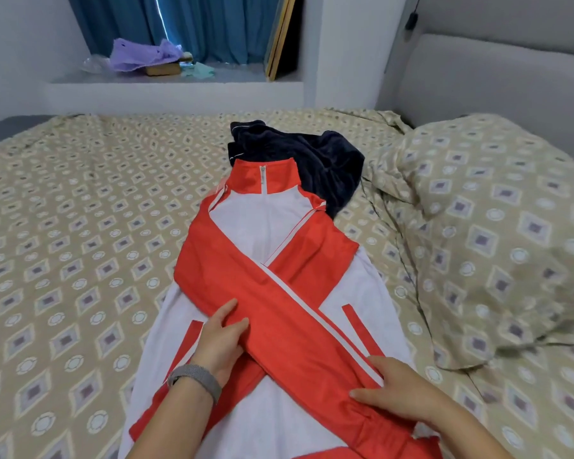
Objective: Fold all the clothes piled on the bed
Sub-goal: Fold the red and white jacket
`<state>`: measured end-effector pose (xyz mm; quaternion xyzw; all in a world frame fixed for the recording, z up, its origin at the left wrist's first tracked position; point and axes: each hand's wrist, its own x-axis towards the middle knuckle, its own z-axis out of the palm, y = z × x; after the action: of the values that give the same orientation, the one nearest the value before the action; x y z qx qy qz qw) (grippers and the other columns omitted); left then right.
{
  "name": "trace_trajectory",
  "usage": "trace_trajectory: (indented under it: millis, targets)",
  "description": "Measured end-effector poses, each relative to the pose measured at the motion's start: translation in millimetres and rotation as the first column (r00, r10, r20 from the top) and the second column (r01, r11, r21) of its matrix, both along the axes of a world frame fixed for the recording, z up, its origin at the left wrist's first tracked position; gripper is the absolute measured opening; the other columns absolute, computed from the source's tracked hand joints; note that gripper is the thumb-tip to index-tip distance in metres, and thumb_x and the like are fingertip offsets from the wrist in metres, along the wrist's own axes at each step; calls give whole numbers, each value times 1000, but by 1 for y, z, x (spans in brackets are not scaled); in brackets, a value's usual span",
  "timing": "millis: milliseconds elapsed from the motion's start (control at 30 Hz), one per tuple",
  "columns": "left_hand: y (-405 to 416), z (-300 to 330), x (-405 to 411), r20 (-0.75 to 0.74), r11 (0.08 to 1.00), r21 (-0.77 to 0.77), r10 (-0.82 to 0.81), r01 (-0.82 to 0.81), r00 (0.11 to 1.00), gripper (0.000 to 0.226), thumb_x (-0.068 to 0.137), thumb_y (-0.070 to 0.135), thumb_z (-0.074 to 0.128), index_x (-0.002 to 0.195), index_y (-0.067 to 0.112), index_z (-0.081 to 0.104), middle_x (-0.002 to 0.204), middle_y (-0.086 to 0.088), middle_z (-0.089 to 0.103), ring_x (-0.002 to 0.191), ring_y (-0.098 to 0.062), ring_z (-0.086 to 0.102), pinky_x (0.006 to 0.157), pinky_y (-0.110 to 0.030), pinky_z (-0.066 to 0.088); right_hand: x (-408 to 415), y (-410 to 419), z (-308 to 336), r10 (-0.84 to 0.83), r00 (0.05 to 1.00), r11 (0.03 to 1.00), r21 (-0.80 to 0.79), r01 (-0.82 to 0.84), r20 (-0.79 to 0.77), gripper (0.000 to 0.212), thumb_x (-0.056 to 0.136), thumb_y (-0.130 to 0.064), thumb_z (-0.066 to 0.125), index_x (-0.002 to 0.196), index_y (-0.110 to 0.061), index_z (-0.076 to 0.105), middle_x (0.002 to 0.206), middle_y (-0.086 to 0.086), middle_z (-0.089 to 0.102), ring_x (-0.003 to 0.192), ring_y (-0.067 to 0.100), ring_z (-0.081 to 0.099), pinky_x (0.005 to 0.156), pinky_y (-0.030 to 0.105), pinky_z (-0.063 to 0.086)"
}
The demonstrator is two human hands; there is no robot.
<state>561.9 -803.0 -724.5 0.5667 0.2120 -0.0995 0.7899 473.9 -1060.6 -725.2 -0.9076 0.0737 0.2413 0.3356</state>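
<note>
The red-and-white jacket (279, 293) lies flat, front side up, on the bed (80, 210), near the centre of the view. Its long axis runs near to far: the red stand-up collar (265, 175) points toward the far side, and the hem lies at the near edge, partly out of frame. Both red sleeves are folded across the white chest and cross each other in an X. The upper sleeve (312, 326) runs diagonally from the far-left shoulder to the near-right side.

The left hand (221, 339) rests on the left part of the sleeve crossing, fingers extended and flat on the fabric, with the grip spread. A grey band (196, 380) encircles its wrist. The right hand (395, 389) presses flat on the cuff end of the upper sleeve at the near right, fingers straight, with the grip spread.

A crumpled dark navy garment (318, 160) lies just beyond the collar, touching it. A pillow (494, 226) sits to the right.
</note>
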Motion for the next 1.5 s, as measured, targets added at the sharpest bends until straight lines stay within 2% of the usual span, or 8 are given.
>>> trace_trajectory:
  millis: [333,500,700,933,1033,1167,1267,1500]
  targets:
    - [24,-2,-12,34,938,341,-79,63,996,32,97,2,47,116,23,64,86,-6,58,73,-19,57,74,-38,55,17,14,8,60,984,995,-70,-73,-170,64,68,-37,85,122,-18,58,122,-3,59,110,14,57,93,26,47]
    - [65,1,17,239,335,929,-211,-159,948,23,89,21,64,111,22,71,99,-9,66,77,-19,60,77,-33,48,29,20,17,98,931,916,-335,-222,-350,77,73,-38,83,133,-12,43,138,3,49,124,23,52,102,33,44]
    - [84,14,115,135,128,988,-388,-92,912,42,94,16,57,134,8,51,123,-21,56,111,-35,54,96,-40,40,37,43,15,-25,996,980,-193,42,91,101,74,-56,73,148,-28,10,134,-6,49,122,18,53,95,34,46]
    - [74,14,202,-285,245,910,-219,335,933,68,81,53,67,124,2,55,124,-16,59,111,-34,57,96,-39,47,52,37,-4,-460,885,842,354,407,74,55,96,-14,56,147,-10,34,120,18,58,98,29,52,84,29,40]
    - [65,16,221,-73,377,920,-108,109,991,41,86,41,66,102,4,63,103,-16,65,98,-36,60,80,-34,46,61,30,-11,-629,775,625,554,550,-59,26,93,5,54,118,9,57,109,23,59,101,35,47,86,35,32]
    - [52,26,238,145,271,954,-52,-126,988,29,89,26,64,96,-2,60,102,-21,64,97,-40,59,75,-36,41,72,20,-7,-570,820,788,254,561,-42,28,86,-21,68,107,-4,62,79,12,51,81,27,52,74,34,35]
    - [44,28,254,44,154,987,-25,-40,999,46,82,24,67,117,-4,54,124,-27,52,113,-42,52,88,-44,46,78,8,-3,-39,997,999,-34,42,71,48,71,-50,63,111,-53,37,95,-13,53,89,3,55,79,19,44]
    - [11,40,298,159,88,987,-445,-133,881,77,77,29,77,140,5,39,139,-19,42,130,-34,39,107,-44,35,94,16,-4,-150,892,987,17,158,427,23,85,-50,58,103,-42,47,87,-16,54,85,0,52,72,17,44]
